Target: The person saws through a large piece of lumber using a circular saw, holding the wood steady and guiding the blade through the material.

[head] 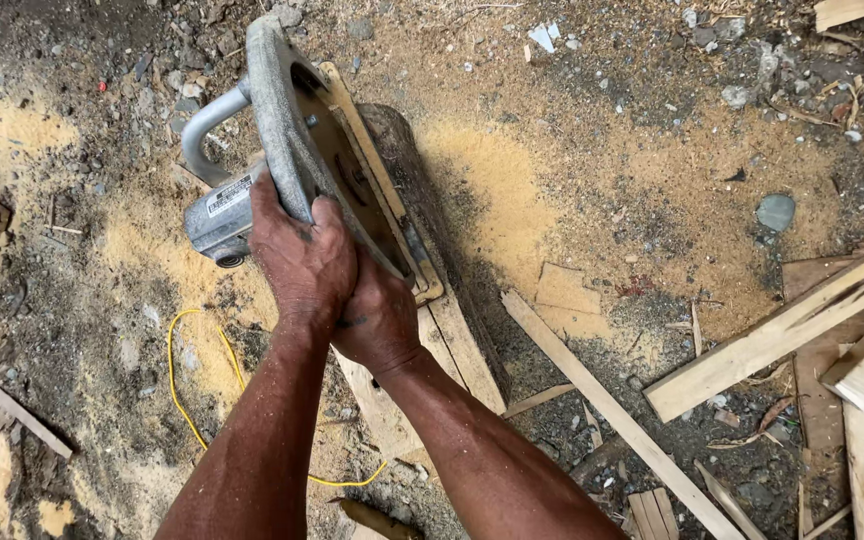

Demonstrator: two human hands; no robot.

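A grey circular saw (282,150) is held on a plank (432,350) lying on the sawdust-strewn ground (592,150). The left hand (302,255) is clamped on its body; the right hand (377,320) is closed just beside it. A yellow cord (187,400) trails beneath.

We see a saw (292,150) of dull grey metal (scuffed and dusty), a rough pale wood board (452,350), and soft yellow sawdust (492,190).
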